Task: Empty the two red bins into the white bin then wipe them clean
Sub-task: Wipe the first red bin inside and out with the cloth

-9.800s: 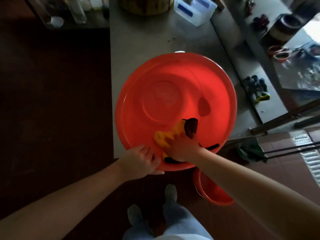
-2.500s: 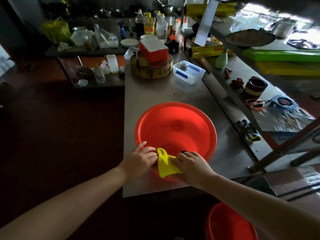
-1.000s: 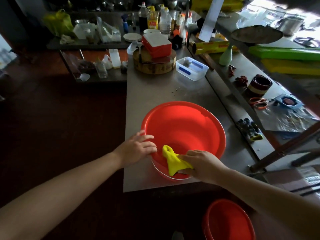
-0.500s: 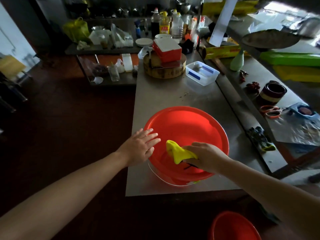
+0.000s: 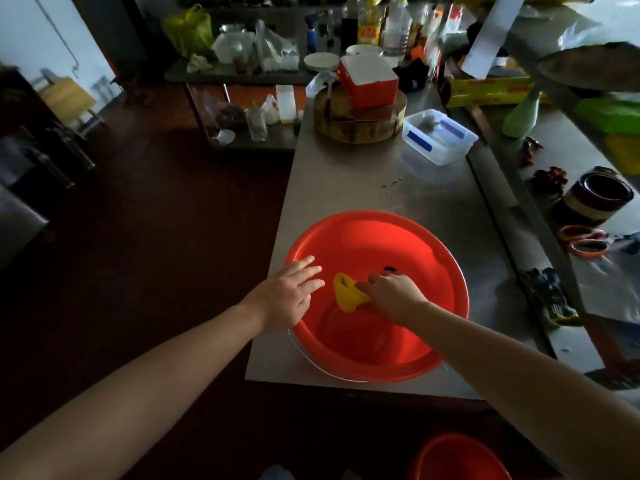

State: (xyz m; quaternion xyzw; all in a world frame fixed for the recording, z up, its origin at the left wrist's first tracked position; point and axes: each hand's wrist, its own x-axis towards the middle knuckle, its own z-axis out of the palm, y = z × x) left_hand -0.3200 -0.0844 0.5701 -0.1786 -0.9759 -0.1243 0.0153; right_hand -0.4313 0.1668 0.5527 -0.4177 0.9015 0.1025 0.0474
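A large red bin [image 5: 388, 247] sits upright near the front edge of the steel table [image 5: 349, 181]. My right hand [image 5: 393, 296] is inside it, closed on a yellow cloth [image 5: 348, 296] pressed against the near inner wall. My left hand [image 5: 289, 296] rests flat on the bin's left rim with fingers spread. A second red bin [image 5: 453, 459] stands on the floor at the bottom right, partly cut off. No white bin is in view.
A round wooden block [image 5: 360, 126] with a red-and-white box [image 5: 369, 83] and a clear plastic container [image 5: 440, 136] stand at the table's far end. Bottles crowd the back. A shelf on the right holds gloves [image 5: 550, 299], scissors [image 5: 585, 240] and a tin.
My right hand has moved the cloth from the bin's near rim down onto the inner wall. My left hand has opened flat on the left rim. The view has shifted.
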